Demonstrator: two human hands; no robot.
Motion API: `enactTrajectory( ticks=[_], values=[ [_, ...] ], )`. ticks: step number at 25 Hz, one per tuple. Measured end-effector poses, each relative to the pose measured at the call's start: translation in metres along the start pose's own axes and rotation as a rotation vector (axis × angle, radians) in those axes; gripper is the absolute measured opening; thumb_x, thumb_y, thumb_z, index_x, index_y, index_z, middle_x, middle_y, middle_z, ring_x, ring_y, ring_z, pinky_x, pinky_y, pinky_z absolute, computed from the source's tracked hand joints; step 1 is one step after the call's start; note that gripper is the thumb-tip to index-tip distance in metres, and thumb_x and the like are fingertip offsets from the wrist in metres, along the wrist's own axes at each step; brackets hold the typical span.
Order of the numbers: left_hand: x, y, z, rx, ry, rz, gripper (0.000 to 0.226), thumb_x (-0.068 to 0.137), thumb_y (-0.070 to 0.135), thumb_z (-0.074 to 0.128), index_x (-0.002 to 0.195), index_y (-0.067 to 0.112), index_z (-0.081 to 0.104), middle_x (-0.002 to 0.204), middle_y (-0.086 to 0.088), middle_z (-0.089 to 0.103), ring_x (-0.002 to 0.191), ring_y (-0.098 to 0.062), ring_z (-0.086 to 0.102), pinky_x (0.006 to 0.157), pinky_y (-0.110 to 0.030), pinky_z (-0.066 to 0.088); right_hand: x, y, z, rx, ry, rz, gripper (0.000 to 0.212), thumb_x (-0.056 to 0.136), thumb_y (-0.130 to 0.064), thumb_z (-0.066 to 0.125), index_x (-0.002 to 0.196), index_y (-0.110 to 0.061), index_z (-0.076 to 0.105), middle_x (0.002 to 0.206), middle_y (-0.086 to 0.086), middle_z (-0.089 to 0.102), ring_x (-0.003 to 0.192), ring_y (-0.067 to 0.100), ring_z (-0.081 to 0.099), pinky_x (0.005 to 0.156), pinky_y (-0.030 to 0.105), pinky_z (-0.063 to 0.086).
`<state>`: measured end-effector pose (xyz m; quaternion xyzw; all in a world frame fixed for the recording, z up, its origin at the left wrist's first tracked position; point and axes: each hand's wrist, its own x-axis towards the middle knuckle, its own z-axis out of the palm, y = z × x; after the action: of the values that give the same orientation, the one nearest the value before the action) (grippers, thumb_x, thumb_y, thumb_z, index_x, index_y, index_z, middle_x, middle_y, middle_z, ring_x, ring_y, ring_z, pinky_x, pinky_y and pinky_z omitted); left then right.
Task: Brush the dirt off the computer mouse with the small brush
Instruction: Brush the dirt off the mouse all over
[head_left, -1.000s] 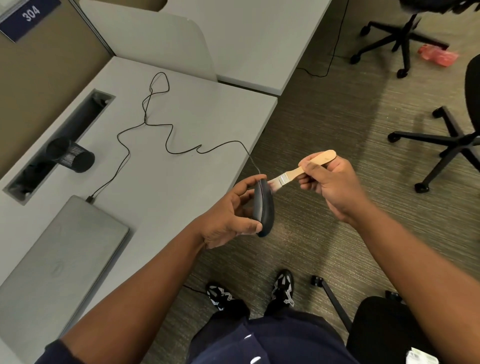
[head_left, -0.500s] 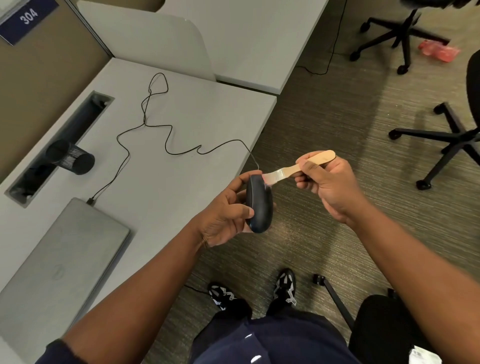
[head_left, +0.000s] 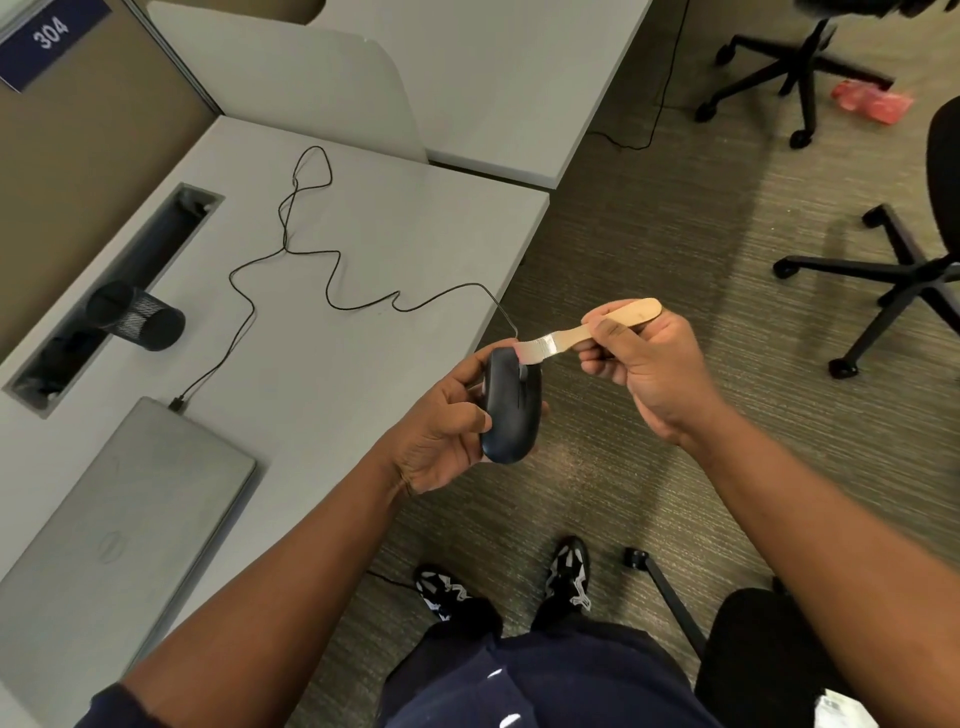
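A dark wired computer mouse (head_left: 510, 410) is held in the air just off the desk's right edge, its top face turned up toward me. My left hand (head_left: 441, 423) grips it from the left side and underneath. My right hand (head_left: 641, 366) pinches the wooden handle of a small flat brush (head_left: 587, 331). The brush's pale bristles lie on the front end of the mouse, near where its black cable (head_left: 332, 270) leaves it. That cable trails back across the desk to a plug at the laptop.
A closed grey laptop (head_left: 119, 525) lies on the grey desk (head_left: 363, 218) at lower left. A black mesh cup (head_left: 137, 317) lies by the cable slot (head_left: 111, 291). Office chair bases (head_left: 904, 270) stand on the carpet to the right. My shoes (head_left: 569, 571) are below.
My left hand has turned the mouse from edge-on until its top faces up. The brush bristles have shifted left onto the mouse's front end.
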<state>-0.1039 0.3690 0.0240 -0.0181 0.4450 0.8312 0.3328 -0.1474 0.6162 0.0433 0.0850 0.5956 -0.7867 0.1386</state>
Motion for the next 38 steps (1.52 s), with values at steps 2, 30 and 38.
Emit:
enactTrajectory(
  ticks=[2,30,38],
  values=[
    [-0.001,0.000,-0.001,-0.024,-0.003,-0.011,0.092,0.071,-0.005,0.060,0.157,0.022,0.043,0.150,-0.012,0.057,0.135,-0.047,0.054,0.099,-0.053,0.057,-0.001,-0.001,-0.006,-0.119,0.020,-0.034,0.008,0.101,-0.007,0.064,0.101,-0.006,0.072,0.081,0.005,0.075,0.076,0.018,0.068,0.068,0.027,0.059],
    [-0.009,-0.006,0.000,0.104,0.177,-0.017,0.083,0.084,-0.006,0.073,0.149,0.043,0.056,0.157,-0.011,0.041,0.137,-0.042,0.052,0.094,-0.055,0.058,-0.022,-0.024,0.025,-0.587,0.007,-0.432,0.012,0.092,-0.032,0.061,0.087,-0.029,0.072,0.072,0.009,0.073,0.065,0.037,0.069,0.053,0.059,0.055],
    [-0.011,-0.002,0.000,0.135,0.191,-0.021,0.083,0.081,-0.004,0.075,0.145,0.046,0.059,0.157,-0.008,0.042,0.137,-0.041,0.049,0.094,-0.057,0.059,-0.024,-0.020,0.027,-0.652,-0.063,-0.314,0.015,0.086,-0.032,0.061,0.081,-0.024,0.072,0.068,0.009,0.073,0.065,0.039,0.070,0.055,0.059,0.056]
  ],
)
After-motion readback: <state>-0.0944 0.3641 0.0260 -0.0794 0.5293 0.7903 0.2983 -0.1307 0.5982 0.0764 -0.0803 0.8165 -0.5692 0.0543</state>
